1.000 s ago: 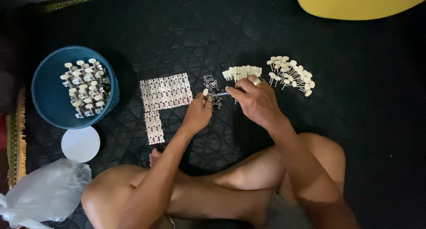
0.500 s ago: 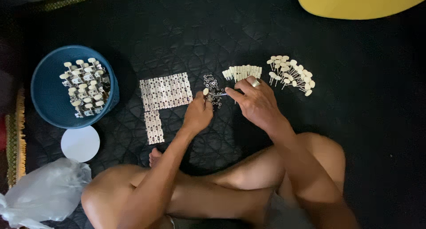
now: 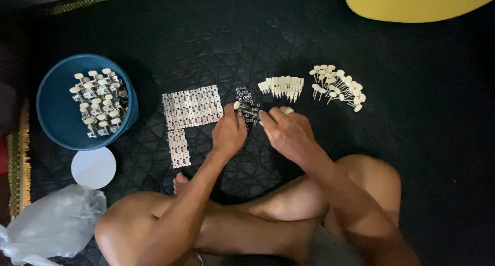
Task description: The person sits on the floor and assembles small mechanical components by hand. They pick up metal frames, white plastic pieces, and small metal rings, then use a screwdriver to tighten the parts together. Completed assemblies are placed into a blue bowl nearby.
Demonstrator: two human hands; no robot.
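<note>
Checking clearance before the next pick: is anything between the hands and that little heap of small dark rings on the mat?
Nothing visible does. The left hand and right hand sit right at the heap of small dark rings, fingertips at its edges. The metal plates lie to its left, the cream pegs beyond it.

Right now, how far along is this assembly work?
Done: assembled pieces fill the blue bowl. In hand: both the left hand and right hand work at the small dark rings. Left: rows of metal plates, cream pegs and knobs.
</note>
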